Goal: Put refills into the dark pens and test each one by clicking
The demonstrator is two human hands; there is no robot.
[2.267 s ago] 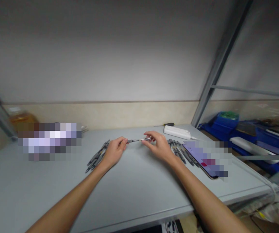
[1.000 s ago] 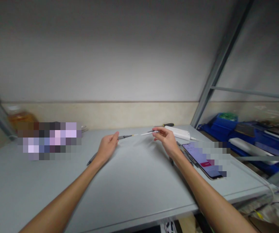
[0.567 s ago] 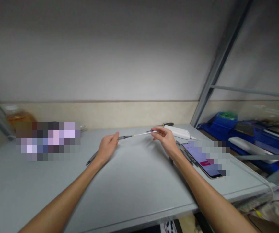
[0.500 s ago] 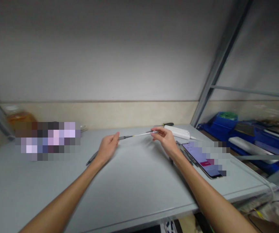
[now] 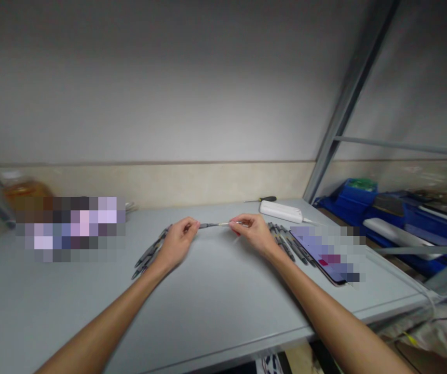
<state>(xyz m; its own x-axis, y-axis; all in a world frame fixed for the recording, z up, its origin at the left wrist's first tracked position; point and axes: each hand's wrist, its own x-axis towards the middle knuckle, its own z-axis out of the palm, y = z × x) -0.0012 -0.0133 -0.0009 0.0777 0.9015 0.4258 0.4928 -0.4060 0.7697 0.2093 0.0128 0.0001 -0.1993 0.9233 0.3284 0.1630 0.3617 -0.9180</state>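
My left hand (image 5: pixel 177 241) pinches a grey pen barrel (image 5: pixel 205 225) over the middle of the table. From its right end runs a thin, pale pen refill (image 5: pixel 223 224), whose far end is between the fingertips of my right hand (image 5: pixel 251 232). Barrel and refill lie in one nearly level line, the refill at least partly out; how deep it sits inside is hidden. Several grey pens (image 5: pixel 144 264) rest beside my left wrist, partly covered by it. Another row of several grey pens (image 5: pixel 285 242) lies just right of my right hand.
A phone (image 5: pixel 311 251) with its screen lit lies right of the pens. Behind it are a white power strip (image 5: pixel 281 211) with a cable and a screwdriver (image 5: pixel 269 199). A blurred-out object and a bottle (image 5: pixel 28 191) stand at the left. Metal posts (image 5: pixel 334 130) frame the table (image 5: pixel 223 306).
My hands have come closer together, the right moving left, and less of the refill shows between them. More of the pens on both sides is uncovered.
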